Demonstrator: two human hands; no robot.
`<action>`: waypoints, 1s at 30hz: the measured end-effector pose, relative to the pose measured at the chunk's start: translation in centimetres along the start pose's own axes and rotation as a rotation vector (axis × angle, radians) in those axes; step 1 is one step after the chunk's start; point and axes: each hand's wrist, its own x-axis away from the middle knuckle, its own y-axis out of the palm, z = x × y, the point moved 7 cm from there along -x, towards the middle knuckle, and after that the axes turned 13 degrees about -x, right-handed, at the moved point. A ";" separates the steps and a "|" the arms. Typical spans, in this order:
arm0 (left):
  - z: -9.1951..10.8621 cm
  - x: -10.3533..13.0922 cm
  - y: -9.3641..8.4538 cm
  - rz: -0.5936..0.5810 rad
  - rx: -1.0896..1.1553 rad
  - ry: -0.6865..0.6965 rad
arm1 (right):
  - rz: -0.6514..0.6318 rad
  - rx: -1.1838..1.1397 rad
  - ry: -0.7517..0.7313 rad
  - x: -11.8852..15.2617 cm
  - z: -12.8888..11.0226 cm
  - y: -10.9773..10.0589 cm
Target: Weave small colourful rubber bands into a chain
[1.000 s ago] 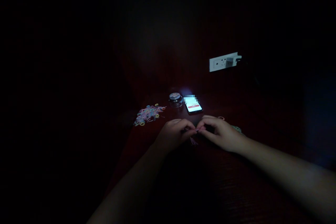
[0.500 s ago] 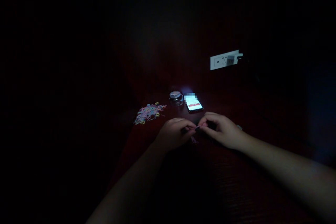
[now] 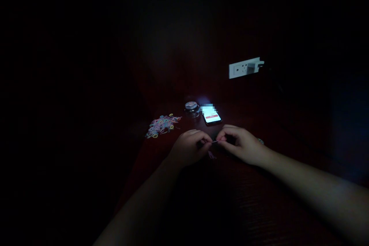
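Observation:
A thin pale pink band is stretched between my two hands above the dark red table. My left hand pinches its left end between thumb and fingers. The other end is pinched by my right hand. Just below the fingertips, a few pinkish bands lie on the tabletop. To the left is a loose pile of small coloured bands, with some yellow and orange rings among them.
A clear jar with a lid stands beyond my hands, beside a lit phone. Something small and greenish lies behind my right wrist. A white socket panel with a plug is on the wall.
My hands have drawn slightly apart, and more of the pink band shows between the fingertips. The whole view has shifted a little.

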 end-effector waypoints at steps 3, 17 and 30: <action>-0.1 0.0 0.2 -0.035 -0.019 0.008 | -0.008 0.002 -0.002 0.0 0.1 0.0; -1.0 0.3 2.2 -0.252 -0.051 0.053 | -0.026 -0.024 0.012 0.0 0.2 0.0; -1.2 0.6 2.9 -0.354 -0.025 0.035 | -0.017 -0.003 0.021 0.2 0.1 -0.2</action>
